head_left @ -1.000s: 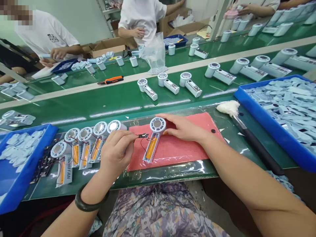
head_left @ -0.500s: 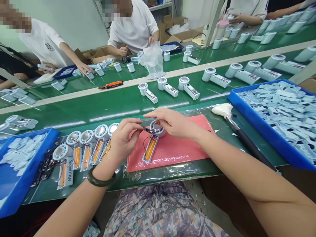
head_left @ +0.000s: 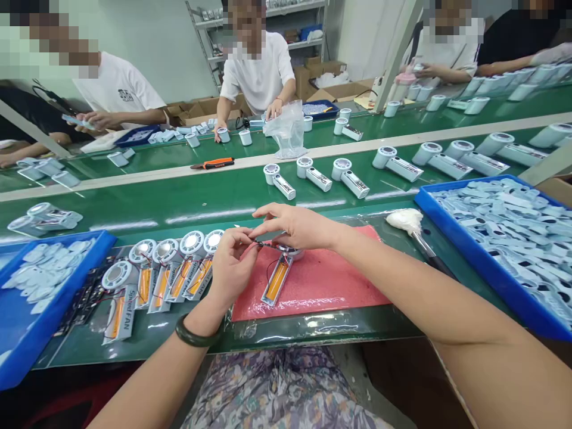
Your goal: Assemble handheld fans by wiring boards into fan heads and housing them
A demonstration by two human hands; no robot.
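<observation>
My left hand (head_left: 235, 262) pinches the near end of a narrow dark circuit board (head_left: 267, 244) between thumb and fingertips. Over the board's other end reaches my right hand (head_left: 297, 226), fingers bent towards the left fingertips and touching the board; its thumb is mostly hidden. Below lies an opened handheld fan (head_left: 277, 280), its handle showing an orange battery and thin wires. The right hand covers most of its round head. This fan rests on a red mat (head_left: 330, 280).
Several opened fans (head_left: 118, 304) stand left of the mat, beside dark circuit boards (head_left: 83, 298) and a blue tray (head_left: 96, 250) of pale parts. Another blue tray (head_left: 487, 256) and a white-tipped tool (head_left: 415, 229) lie right. Beyond are finished-looking fans (head_left: 353, 182), pliers (head_left: 214, 163) and co-workers.
My right fingers have come down and left onto the board, covering more of the fan head. The view has tilted up a little. Across the belt, a co-worker's hand now grips a fan head.
</observation>
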